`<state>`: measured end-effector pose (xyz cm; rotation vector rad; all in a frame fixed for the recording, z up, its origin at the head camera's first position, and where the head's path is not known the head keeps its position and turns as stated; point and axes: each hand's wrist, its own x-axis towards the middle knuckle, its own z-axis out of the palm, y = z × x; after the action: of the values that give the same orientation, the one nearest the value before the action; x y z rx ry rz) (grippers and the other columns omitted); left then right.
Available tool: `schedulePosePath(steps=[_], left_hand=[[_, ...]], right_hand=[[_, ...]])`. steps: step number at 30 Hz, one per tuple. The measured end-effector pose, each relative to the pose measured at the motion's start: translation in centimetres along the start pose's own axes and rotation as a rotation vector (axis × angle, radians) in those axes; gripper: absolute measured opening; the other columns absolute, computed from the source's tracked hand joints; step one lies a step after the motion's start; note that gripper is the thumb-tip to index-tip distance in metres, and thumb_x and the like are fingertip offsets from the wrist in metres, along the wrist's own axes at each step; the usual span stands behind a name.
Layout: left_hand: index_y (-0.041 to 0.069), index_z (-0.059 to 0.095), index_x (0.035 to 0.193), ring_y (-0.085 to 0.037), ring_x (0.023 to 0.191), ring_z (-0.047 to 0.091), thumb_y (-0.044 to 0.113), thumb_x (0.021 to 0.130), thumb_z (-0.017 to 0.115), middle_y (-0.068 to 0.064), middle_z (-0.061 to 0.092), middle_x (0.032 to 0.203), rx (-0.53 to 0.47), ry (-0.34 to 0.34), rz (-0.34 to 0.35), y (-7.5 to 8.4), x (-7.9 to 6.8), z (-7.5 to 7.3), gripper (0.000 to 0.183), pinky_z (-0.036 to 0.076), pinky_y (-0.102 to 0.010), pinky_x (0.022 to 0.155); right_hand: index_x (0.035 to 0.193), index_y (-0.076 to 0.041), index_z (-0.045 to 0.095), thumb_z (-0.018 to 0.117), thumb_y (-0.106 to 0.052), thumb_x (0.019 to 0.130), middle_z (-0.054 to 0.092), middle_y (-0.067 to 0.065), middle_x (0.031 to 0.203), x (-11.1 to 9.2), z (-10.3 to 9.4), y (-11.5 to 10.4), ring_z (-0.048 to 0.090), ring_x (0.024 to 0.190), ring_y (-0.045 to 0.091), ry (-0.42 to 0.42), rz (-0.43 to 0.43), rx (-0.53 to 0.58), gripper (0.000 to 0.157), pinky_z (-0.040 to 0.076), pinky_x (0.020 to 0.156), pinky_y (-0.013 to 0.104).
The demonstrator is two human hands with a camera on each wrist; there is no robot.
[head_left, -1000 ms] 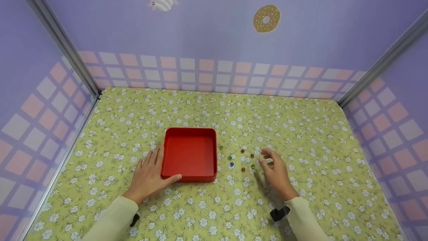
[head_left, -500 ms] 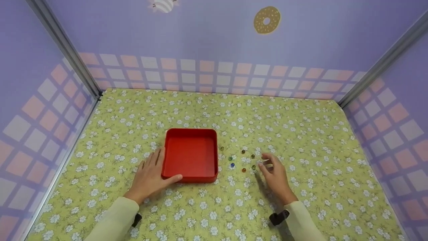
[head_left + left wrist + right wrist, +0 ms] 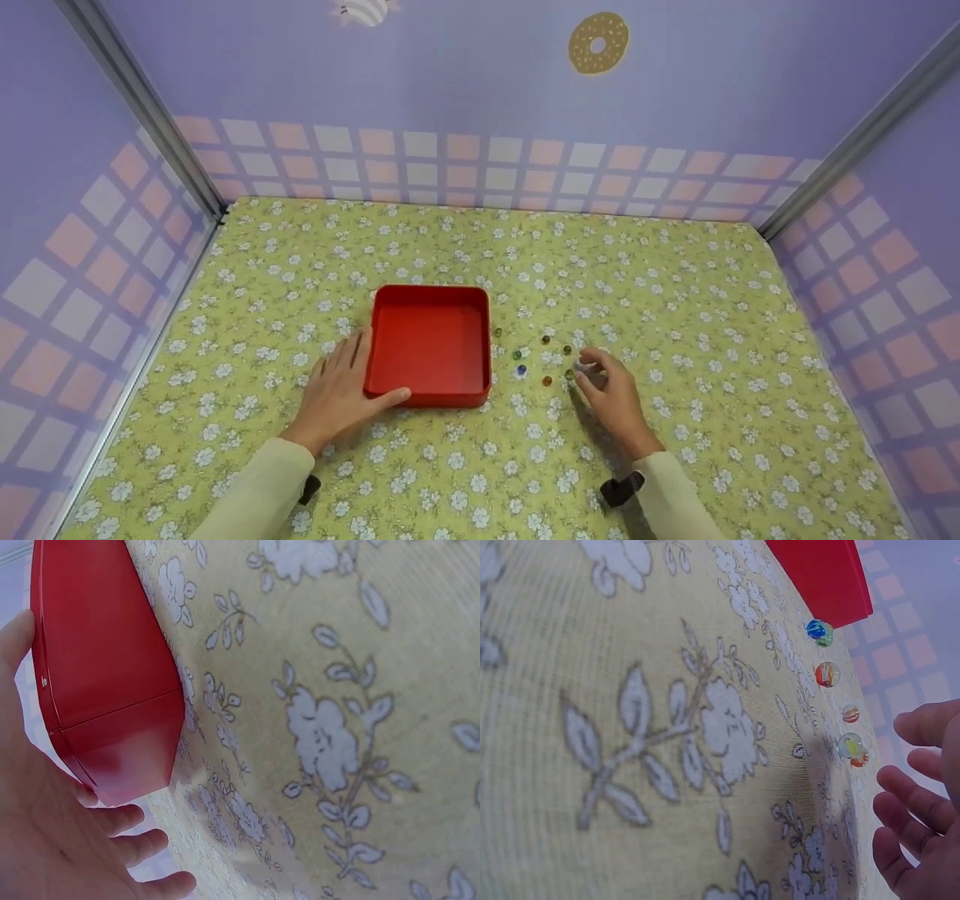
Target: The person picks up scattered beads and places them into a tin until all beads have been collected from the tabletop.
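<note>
Marbles (image 3: pixel 547 381): seven are lying on the flowered cloth (image 3: pixel 457 484), right of the frame's centre.
Red box (image 3: pixel 431 349): it is sitting near the middle of the frame, showing its red floor.
Right hand (image 3: pixel 616 397): you are holding it right of the marbles, thumb and forefinger apart, fingers loosely bent, tips just beside a yellow-green marble (image 3: pixel 569 374).
Left hand (image 3: pixel 337 394): you are resting it against the box's left side, fingers extended, thumb lying over the lower-left rim.
</note>
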<state>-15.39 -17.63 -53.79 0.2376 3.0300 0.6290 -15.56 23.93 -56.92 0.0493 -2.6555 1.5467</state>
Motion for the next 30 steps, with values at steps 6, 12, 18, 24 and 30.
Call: schedulePosePath(steps=[6, 12, 18, 24, 30], left_hand=[[0.011, 0.011, 0.157, -0.038, 0.144, 0.027, 0.084, 0.074, 0.050, -0.014, 0.022, 0.160, 0.006, 0.000, 0.005, 0.0, 0.3, -0.1, 0.117, 0.023, -0.065, 0.112], [0.011, 0.010, 0.157, -0.039, 0.145, 0.025, 0.087, 0.073, 0.046, -0.015, 0.021, 0.160, 0.012, -0.017, 0.005, -0.1, 0.6, -0.2, 0.119, 0.020, -0.066, 0.113], [0.014, 0.008, 0.157, -0.041, 0.145, 0.024, 0.086, 0.074, 0.048, -0.014, 0.020, 0.161, 0.019, -0.032, 0.009, 0.0, 0.8, -0.3, 0.117, 0.016, -0.068, 0.113], [0.015, 0.005, 0.158, -0.039, 0.146, 0.023, 0.085, 0.073, 0.049, -0.013, 0.017, 0.162, 0.011, -0.036, 0.010, 0.2, 0.8, -0.3, 0.118, 0.017, -0.067, 0.114], [0.013, 0.005, 0.157, -0.040, 0.146, 0.022, 0.084, 0.074, 0.050, -0.013, 0.016, 0.162, 0.012, -0.040, 0.009, 0.3, 0.9, -0.3, 0.119, 0.016, -0.067, 0.114]], right_hand=[[0.125, -0.009, 0.062, 0.067, -0.014, 0.092, 0.063, 0.006, 0.113, -0.1, 0.3, 0.2, 0.064, 0.100, 0.018, 0.009, -0.018, -0.079, 0.035, 0.056, 0.080, 0.030], [0.123, -0.012, 0.063, 0.068, -0.016, 0.091, 0.064, 0.003, 0.111, 0.0, 0.5, 0.5, 0.062, 0.096, 0.014, 0.009, -0.031, -0.125, 0.033, 0.055, 0.077, 0.027], [0.122, -0.013, 0.064, 0.068, -0.016, 0.091, 0.064, 0.001, 0.112, 0.0, 0.7, 0.6, 0.060, 0.094, 0.013, 0.015, -0.030, -0.130, 0.031, 0.053, 0.076, 0.027], [0.114, -0.012, 0.068, 0.070, -0.012, 0.088, 0.066, 0.001, 0.106, 0.1, 1.0, 0.8, 0.060, 0.089, 0.014, 0.051, -0.080, -0.152, 0.026, 0.053, 0.073, 0.027], [0.108, -0.014, 0.071, 0.072, -0.012, 0.087, 0.067, -0.002, 0.098, 0.2, 1.2, 0.8, 0.059, 0.083, 0.011, 0.065, -0.086, -0.175, 0.021, 0.052, 0.069, 0.026]])
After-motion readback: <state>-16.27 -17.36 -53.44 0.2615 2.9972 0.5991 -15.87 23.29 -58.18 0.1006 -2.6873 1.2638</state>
